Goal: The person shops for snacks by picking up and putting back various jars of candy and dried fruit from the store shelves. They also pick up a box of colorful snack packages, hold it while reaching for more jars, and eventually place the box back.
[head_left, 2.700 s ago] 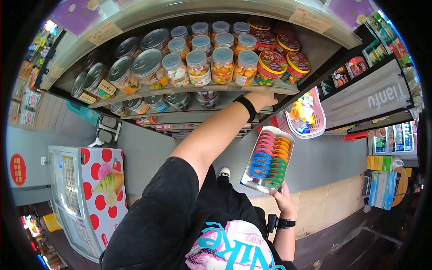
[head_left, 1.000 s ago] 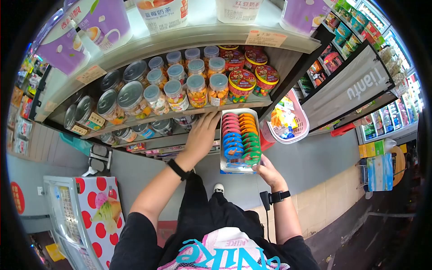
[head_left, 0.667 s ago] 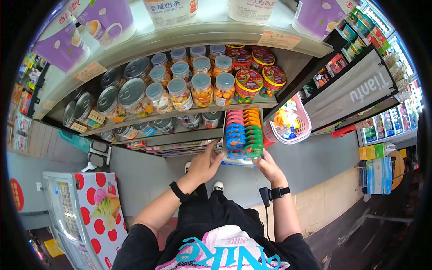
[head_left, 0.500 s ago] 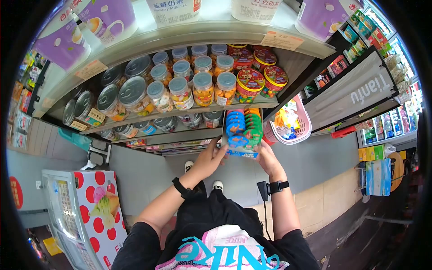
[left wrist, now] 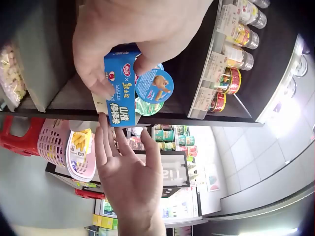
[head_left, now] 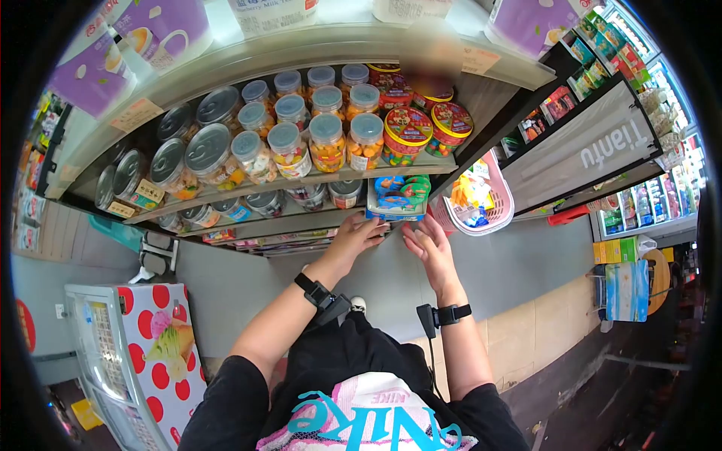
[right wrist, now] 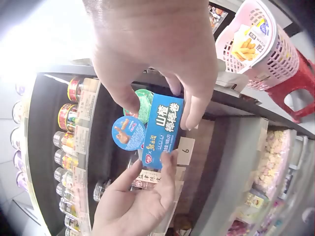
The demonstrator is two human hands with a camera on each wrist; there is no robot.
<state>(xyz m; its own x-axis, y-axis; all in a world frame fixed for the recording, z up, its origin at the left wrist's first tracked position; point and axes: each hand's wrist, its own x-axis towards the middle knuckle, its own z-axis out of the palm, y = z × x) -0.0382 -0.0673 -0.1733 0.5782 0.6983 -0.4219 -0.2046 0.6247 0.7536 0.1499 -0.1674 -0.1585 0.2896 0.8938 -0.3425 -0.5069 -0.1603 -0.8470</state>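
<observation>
A blue-fronted display box (head_left: 396, 213) of round snack packets sits on the lower shelf at its right end, its far part under the shelf above. Blue and green packets (head_left: 402, 191) show at its near end. My left hand (head_left: 352, 244) is at the box's near left corner; in the left wrist view its thumb and fingers lie across the printed front. In the right wrist view, the left thumb and forefinger pinch one end of that front (right wrist: 161, 130). My right hand (head_left: 430, 252) is by the other corner, fingers extended and spread, fingertips close to the box.
Clear jars (head_left: 327, 143) and red-lidded tubs (head_left: 407, 135) stand on the shelf above. To the right is a pink basket (head_left: 502, 203) of packets, with a red stool (right wrist: 295, 93) under it. A spotted ice-cream freezer (head_left: 162, 353) stands left.
The left hand has come down from the upper shelf to the box. Both hands have pushed the box inward onto the lower shelf, and the right hand's fingers have come loose from it.
</observation>
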